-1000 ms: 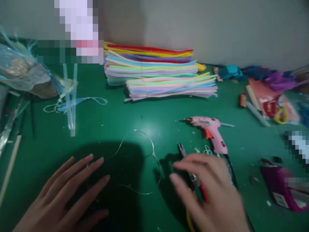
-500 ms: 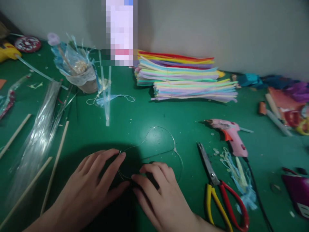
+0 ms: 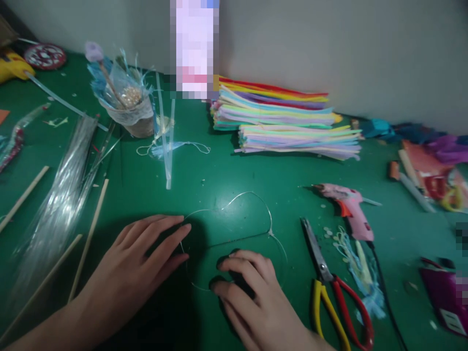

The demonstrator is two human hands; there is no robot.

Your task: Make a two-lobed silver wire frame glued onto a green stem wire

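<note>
A thin silvery wire (image 3: 270,215) lies on the green table, bent into a large rounded outline with a dip at its top. A straight dark wire stem (image 3: 234,241) runs across it from a whitish joint at the right. My left hand (image 3: 135,258) rests at the outline's left edge, fingertips and thumb apart beside the wire. My right hand (image 3: 248,295) hovers over the lower part with curled, parted fingers, and I see nothing gripped in it. Part of the wire's lower right is hidden behind this hand.
Pliers (image 3: 321,268) with red and yellow handles and a pink glue gun (image 3: 353,209) lie at the right. Pipe cleaner bundles (image 3: 300,141) lie at the back. Clear strands (image 3: 60,195), wooden sticks (image 3: 89,236) and a decorated pot (image 3: 133,122) stand left.
My right hand has moved slightly right and down, its fingers parting from the wire. My left hand's thumb has drawn back from the right hand. The wire outline looks wider, and the view has shifted slightly.
</note>
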